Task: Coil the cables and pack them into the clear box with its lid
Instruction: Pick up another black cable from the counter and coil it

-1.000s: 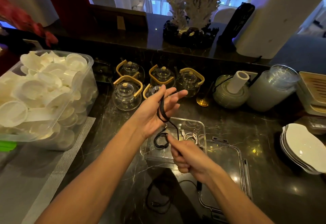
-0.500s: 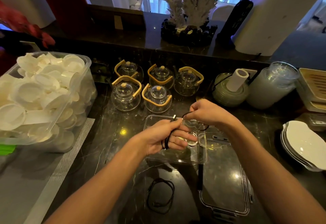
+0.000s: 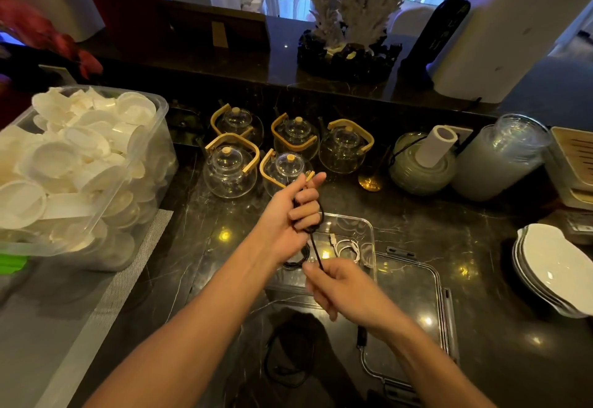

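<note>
Since the earlier frame the right hand (image 3: 345, 288) has dropped nearer than the clear box (image 3: 365, 231), pinching the black cable (image 3: 316, 252) taut so the left hand (image 3: 288, 215), fingers curled around the loops, can wind it.

black cable (image 3: 316, 248) — end hidden in right hand (image 3: 345, 288)

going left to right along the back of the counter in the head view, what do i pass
Clear bin of white lids → glass teapots → gold spoon → green jar with paper roll → stack of clear cups → white plates.
</note>
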